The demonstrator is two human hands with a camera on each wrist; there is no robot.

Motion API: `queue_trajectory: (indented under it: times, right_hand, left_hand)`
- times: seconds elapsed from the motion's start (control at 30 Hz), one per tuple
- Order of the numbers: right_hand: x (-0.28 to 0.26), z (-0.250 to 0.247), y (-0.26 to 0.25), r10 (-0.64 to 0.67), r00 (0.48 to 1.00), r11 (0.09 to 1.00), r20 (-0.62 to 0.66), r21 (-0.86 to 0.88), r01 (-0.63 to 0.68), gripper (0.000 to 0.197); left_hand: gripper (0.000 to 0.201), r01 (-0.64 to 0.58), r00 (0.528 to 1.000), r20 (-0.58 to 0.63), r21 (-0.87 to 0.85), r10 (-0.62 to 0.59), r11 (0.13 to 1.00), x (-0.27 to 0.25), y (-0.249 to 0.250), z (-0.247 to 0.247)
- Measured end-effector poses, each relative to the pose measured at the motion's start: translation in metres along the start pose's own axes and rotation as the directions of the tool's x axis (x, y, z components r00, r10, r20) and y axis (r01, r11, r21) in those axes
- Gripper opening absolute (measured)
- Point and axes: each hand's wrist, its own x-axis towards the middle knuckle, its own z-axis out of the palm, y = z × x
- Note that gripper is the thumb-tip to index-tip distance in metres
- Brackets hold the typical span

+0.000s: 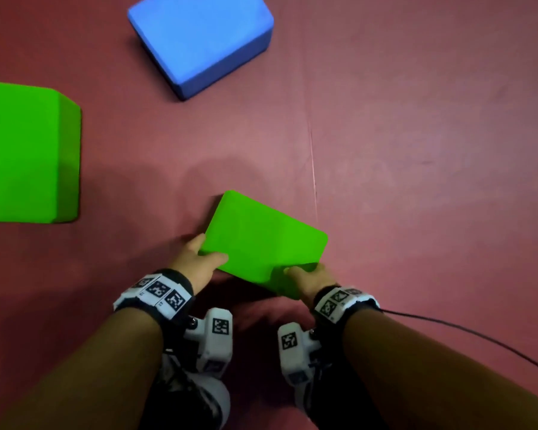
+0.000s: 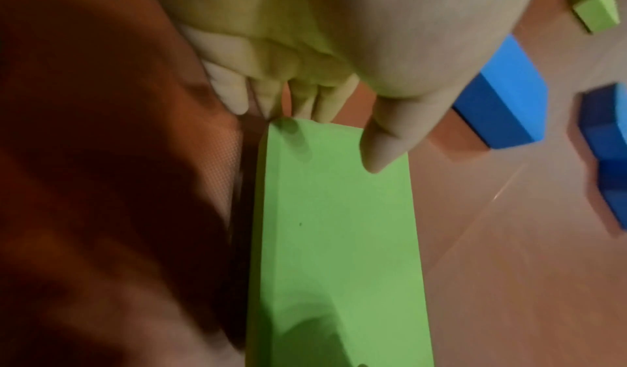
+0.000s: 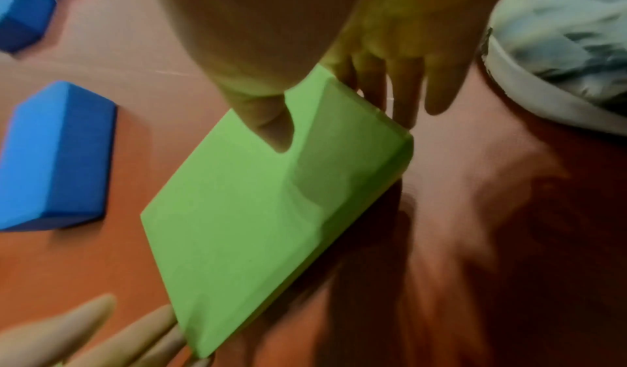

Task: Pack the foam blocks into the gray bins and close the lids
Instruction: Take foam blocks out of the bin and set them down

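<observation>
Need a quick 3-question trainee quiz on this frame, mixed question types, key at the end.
1. True or false: only the right hand holds the green foam block, while the left hand rests on the floor.
2. Multiple choice: the blue foam block in the head view lies A) inside a gray bin, B) on the floor beyond the held block, C) stacked on the second green block.
3. Fill in: each thumb presses on the block's ___ face, fingers below.

Key: 1 false, both hands grip it; 2 B; 3 top.
</observation>
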Motion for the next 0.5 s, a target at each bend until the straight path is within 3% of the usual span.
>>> queue_trajectory:
  times: [0.07, 0.17, 0.27, 0.37, 0.5]
  right_hand:
    - [-0.023, -0.005, -0.019, -0.022, 0.993, 0.991, -0.115, 0.132, 0.037, 0.044]
    - [-0.073, -0.025, -0.064, -0.097, 0.987, 0.976, -0.125, 0.18, 0.119, 0.059]
    - [-0.135, -0.052, -0.137, -0.208, 0.975, 0.97, -0.084, 0.109, 0.216, 0.071]
    - [-0.172, -0.076, -0.214, -0.317, 0.947, 0.948, -0.061, -0.066, 0.313, 0.095]
    - [-0.195, -0.108, -0.335, -0.418, 0.908, 0.886, -0.015, -0.23, 0.403, 0.097]
  left_hand:
    - [0.067, 0.019, 0.999, -0.03, -0.114, -0.022, 0.993, -0.019, 0.012, -0.017]
    - [0.08, 0.02, 0.998, -0.052, -0.156, -0.028, 0.988, -0.06, 0.033, -0.056]
    - [0.033, 0.021, 0.995, -0.092, -0.23, -0.043, 0.973, -0.108, 0.067, -0.114]
    - [0.032, -0.001, 0.991, -0.126, -0.299, -0.038, 0.954, -0.145, 0.113, -0.164]
    - [0.032, -0.048, 0.98, -0.196, -0.372, -0.028, 0.927, -0.15, 0.184, -0.218]
